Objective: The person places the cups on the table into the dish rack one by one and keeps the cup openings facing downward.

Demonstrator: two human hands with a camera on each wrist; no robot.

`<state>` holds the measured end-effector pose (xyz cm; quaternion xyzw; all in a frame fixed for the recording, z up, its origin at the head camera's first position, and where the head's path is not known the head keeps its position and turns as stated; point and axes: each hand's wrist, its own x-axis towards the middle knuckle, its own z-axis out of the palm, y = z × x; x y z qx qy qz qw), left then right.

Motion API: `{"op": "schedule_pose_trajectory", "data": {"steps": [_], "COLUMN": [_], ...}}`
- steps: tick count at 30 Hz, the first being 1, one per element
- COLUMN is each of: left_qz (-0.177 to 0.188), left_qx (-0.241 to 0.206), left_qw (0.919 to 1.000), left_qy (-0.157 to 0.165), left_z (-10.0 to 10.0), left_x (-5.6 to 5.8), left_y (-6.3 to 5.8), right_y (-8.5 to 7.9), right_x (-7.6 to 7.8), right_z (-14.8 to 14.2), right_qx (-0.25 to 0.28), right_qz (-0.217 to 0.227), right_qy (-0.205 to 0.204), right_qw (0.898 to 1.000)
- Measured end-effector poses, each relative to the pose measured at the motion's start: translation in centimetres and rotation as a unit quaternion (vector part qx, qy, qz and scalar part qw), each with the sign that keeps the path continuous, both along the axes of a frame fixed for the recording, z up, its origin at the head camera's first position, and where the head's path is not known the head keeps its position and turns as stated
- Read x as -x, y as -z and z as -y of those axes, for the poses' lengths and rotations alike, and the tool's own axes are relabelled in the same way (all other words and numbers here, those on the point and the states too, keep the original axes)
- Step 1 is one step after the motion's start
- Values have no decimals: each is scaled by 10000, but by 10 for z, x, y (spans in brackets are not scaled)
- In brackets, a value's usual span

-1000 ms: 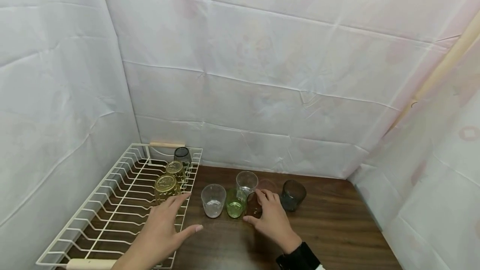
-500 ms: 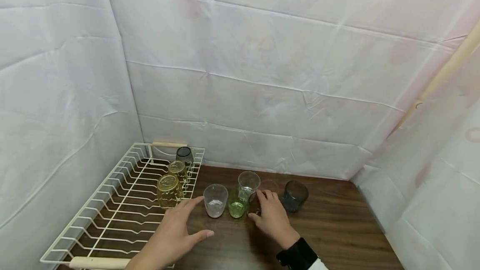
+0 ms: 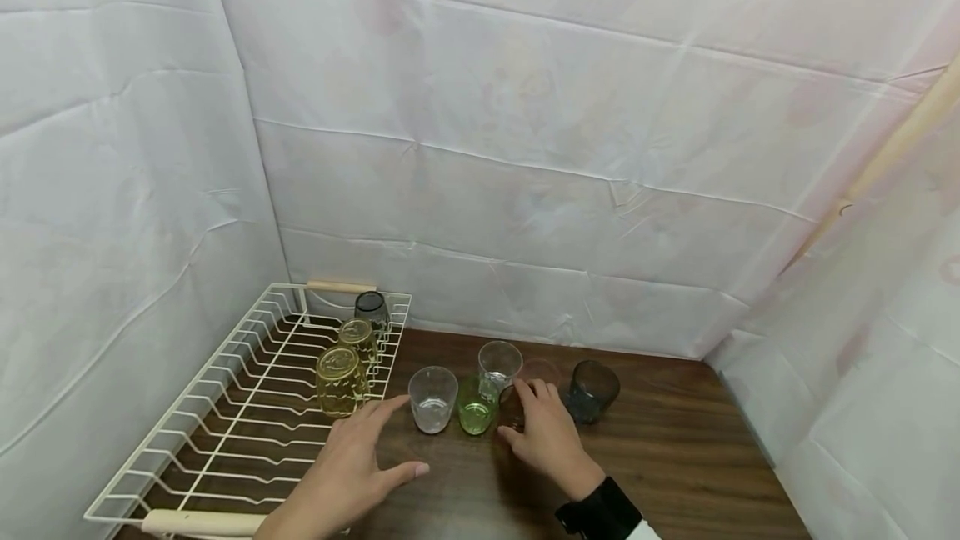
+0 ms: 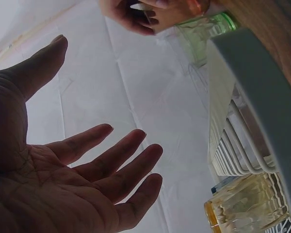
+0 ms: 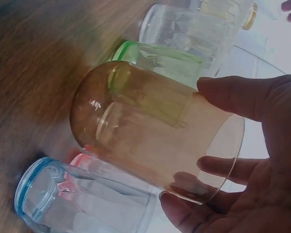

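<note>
My right hand (image 3: 551, 440) holds an upright brown drinking glass (image 5: 150, 131) near its rim, thumb on one side and fingers on the other. Part of that glass is hidden behind the hand in the head view. A green glass (image 3: 476, 412) stands just left of it, and a dark glass (image 3: 592, 390) stands to the right. My left hand (image 3: 347, 467) hovers by the rack's right side, fingers and thumb spread, holding nothing. Nearest to it is a clear glass (image 3: 432, 411). Behind the brown glass are another clear glass (image 3: 500, 363) and a faint pinkish glass (image 3: 542, 371).
A white wire dish rack (image 3: 225, 440) with wooden handles fills the left side. Along its right side two upside-down yellow glasses (image 3: 339, 382) and a dark grey glass (image 3: 372, 308) stand in it. White sheeting (image 3: 480, 190) encloses the dark wooden table (image 3: 675, 457).
My left hand has shifted right from beside the yellow glasses, mostly in the first half second. The right hand stays at the brown glass, and the view has shifted slightly.
</note>
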<state>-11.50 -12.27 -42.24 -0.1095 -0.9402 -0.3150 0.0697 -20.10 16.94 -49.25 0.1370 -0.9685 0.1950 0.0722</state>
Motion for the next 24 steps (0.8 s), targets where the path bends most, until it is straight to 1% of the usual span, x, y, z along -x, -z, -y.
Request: {"op": "schedule_pose_trajectory", "data": {"steps": [3, 6, 8, 10, 12, 13, 14, 15, 16, 17, 18, 19, 21, 23, 24], "left_qz": [3, 28, 65, 97, 132, 161, 174, 200, 227, 248, 266, 268, 268, 239, 222], "left_qx": [-30, -94, -125, -147, -146, -153, -158, -170, -189, -211, -229, -246, -323, -399, -443], "left_qw": [10000, 10000, 9999, 9998, 9998, 9997, 9997, 9996, 9995, 9995, 9994, 9993, 9991, 9989, 9987], "left_qy": [-7, 1, 23, 48, 58, 58, 61, 57, 54, 58, 65, 75, 78, 82, 81], "left_z": [0, 0, 0, 0, 0, 0, 1, 1, 1, 1, 1, 1, 1, 1, 1], "left_x": [1, 1, 0, 0, 0, 0, 0, 0, 0, 0, 0, 0, -1, -1, -1], "left_y": [0, 1, 1, 1, 1, 1, 2, 2, 2, 2, 2, 3, 3, 3, 3], "right_y": [-5, -11, -15, -18, -19, -19, -18, -17, -15, -14, -12, -11, -8, -6, -6], "right_x": [-3, -9, -14, -20, -27, -30, -32, -34, -36, -37, -38, -39, -40, -40, -40], "right_z": [-1, -5, -8, -12, -15, -17, -18, -18, -19, -20, -20, -20, -20, -19, -18], "right_qx": [280, 721, 1069, 1480, 1956, 2254, 2588, 2963, 3370, 3812, 4253, 4700, 5550, 6322, 6673], "right_qz": [-34, 11, 108, 233, 348, 419, 475, 490, 501, 470, 448, 431, 438, 539, 635], "right_qy": [83, 210, 277, 257, 173, 101, 36, -51, -196, -361, -529, -685, -1121, -1611, -1845], "right_qw": [9996, 9972, 9938, 9884, 9799, 9733, 9648, 9538, 9400, 9226, 9024, 8789, 8231, 7560, 7188]}}
